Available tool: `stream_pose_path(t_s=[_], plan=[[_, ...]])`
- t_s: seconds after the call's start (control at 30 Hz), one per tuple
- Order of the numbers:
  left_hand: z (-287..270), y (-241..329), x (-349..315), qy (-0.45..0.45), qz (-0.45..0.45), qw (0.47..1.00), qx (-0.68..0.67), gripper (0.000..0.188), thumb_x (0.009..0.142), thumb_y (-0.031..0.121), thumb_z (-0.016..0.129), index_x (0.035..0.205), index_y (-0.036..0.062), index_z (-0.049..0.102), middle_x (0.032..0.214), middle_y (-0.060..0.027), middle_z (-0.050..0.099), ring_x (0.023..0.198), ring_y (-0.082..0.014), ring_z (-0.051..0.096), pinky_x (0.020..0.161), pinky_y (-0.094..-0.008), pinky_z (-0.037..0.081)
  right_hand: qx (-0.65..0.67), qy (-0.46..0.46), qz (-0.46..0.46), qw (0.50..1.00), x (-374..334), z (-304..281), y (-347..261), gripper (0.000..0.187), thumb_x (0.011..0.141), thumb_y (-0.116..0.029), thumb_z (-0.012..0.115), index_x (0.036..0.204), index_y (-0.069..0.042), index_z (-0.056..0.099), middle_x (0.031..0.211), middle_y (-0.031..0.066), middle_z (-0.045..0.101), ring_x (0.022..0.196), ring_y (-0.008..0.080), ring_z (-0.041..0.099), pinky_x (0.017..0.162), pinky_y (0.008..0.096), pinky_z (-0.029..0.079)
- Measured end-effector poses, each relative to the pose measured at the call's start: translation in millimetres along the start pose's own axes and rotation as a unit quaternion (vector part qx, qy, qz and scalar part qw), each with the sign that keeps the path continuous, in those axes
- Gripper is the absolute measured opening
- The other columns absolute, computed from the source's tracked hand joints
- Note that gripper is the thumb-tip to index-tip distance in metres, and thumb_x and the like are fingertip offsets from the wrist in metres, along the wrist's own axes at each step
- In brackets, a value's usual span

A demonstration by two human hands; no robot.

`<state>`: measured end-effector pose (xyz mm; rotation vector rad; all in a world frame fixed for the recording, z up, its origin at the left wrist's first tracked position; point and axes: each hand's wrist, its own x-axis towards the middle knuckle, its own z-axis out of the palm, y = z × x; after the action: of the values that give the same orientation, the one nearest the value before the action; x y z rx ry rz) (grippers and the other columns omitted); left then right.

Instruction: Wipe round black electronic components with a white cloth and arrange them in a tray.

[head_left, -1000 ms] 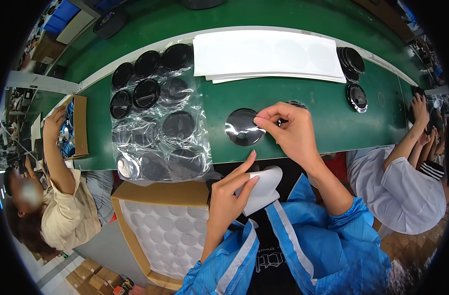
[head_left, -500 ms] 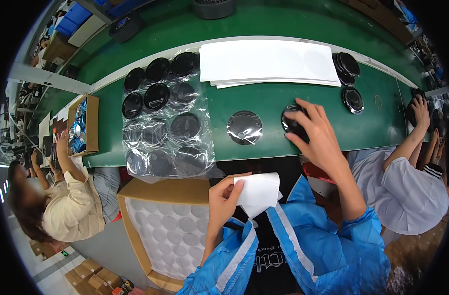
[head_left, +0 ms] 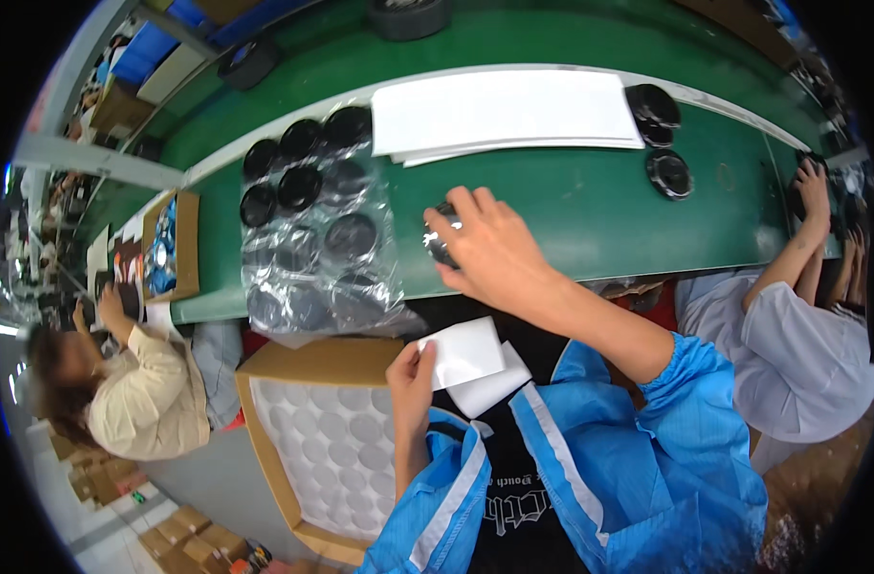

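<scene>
My left hand pinches a white paper strip with a curled-over lower part, held in front of my chest. On the green bench, my right hand curls its fingers over a shiny black disc, which they partly hide. Whether another disc lies underneath cannot be made out. Left of that hand, clear plastic film lies spread with rows of black discs, some on top and some seen through it. Beyond the right hand is a stack of white sheets.
More black discs sit piled at the back right, with a wrapped disc before them. Below the bench edge stands an open carton of round pale pieces. Co-workers sit left and right; a small box with blue items stands at left.
My right hand has moved left with the black disc to where the film-covered disc lay. My left hand and its paper strip have shifted slightly left, the strip now more unfolded.
</scene>
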<state>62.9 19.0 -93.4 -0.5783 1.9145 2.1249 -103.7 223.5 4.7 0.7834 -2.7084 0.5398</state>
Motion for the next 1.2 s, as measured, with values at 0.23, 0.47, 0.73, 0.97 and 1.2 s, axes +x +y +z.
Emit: stream_pose_path(t_s=[0.23,0.47,0.73,0.97,1.2], plan=[[-53.1,-6.8,0.8,0.054,-0.055,0.996,-0.045,0.025,0.112,0.022,0.066,0.121,-0.0001,0.073,0.108,-0.0038,0.076,0.093,-0.0113,0.070,0.079,-0.0285,0.056,-0.004,-0.056,0.017,0.998,6.5,-0.1,1.1,0.051,0.075,-0.019,0.084,0.121,-0.001,0.071,0.108,0.0152,0.061,0.098,0.0323,0.065,0.079,0.0425,0.058],[-95.8,-12.3,32.2,0.035,-0.100,0.988,-0.117,0.032,0.112,0.026,0.064,0.132,0.0012,0.068,0.122,-0.0100,0.076,0.111,-0.0232,0.075,0.090,-0.0428,0.065,-0.055,-0.070,0.025,0.996,2.4,-14.0,8.4,0.047,0.075,-0.017,0.083,0.119,-0.003,0.072,0.105,0.0145,0.063,0.099,0.0326,0.064,0.081,0.0426,0.058],[-105.2,-18.6,42.5,0.078,-0.105,0.984,-0.119,0.032,0.113,0.024,0.063,0.133,0.0002,0.065,0.129,-0.0136,0.074,0.115,-0.0261,0.075,0.094,-0.0450,0.066,0.101,-0.015,0.045,0.994,-1.3,-58.3,34.2,0.057,0.080,-0.022,0.084,0.132,-0.007,0.068,0.123,0.0159,0.065,0.111,0.0372,0.066,0.090,0.0463,0.059],[-114.4,-19.4,43.6,0.075,-0.121,0.982,-0.126,0.032,0.112,0.023,0.064,0.134,0.0002,0.065,0.123,-0.0131,0.075,0.107,-0.0245,0.077,0.090,-0.0430,0.067,0.069,-0.043,0.007,0.997,9.1,-30.9,28.8,0.062,0.078,-0.025,0.087,0.134,-0.007,0.068,0.124,0.0152,0.064,0.109,0.0371,0.066,0.091,0.0464,0.059],[-160.0,-30.9,80.7,0.087,-0.115,0.987,-0.072,0.024,0.110,0.021,0.065,0.125,0.0025,0.066,0.111,-0.0095,0.075,0.088,-0.0203,0.077,0.069,-0.0364,0.067,-0.013,-0.102,0.023,0.994,1.7,-28.2,43.9,0.059,0.075,-0.025,0.087,0.128,-0.006,0.070,0.119,0.0142,0.064,0.105,0.0356,0.065,0.092,0.0459,0.059]])
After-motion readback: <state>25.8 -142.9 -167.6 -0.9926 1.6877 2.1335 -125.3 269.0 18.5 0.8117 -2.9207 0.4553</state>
